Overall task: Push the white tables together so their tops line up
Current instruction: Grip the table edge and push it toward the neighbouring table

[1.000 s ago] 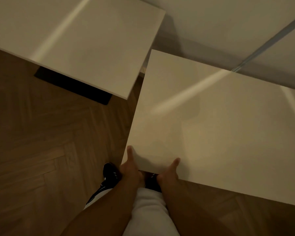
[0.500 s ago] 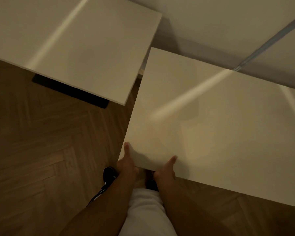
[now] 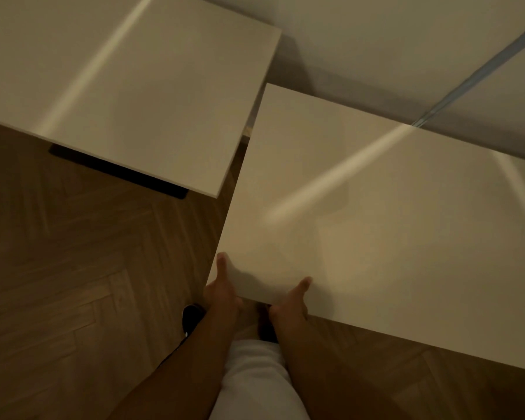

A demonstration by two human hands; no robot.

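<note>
Both hands are on the near left corner of the right desk (image 3: 391,225). The left hand (image 3: 222,291) wraps that corner with its thumb up on the top, and the right hand (image 3: 290,303) holds the near edge just beside it, thumb on top too, so each grip is closed on the slab. This desk's long axis runs from the hands off to the right, slightly skewed. The left desk (image 3: 128,86) sits further back and to the left, angled differently, with a narrow wedge of herringbone floor (image 3: 73,268) showing between the two tops. Its dark base (image 3: 119,171) pokes out underneath. A wall (image 3: 376,40) runs behind both.
</note>
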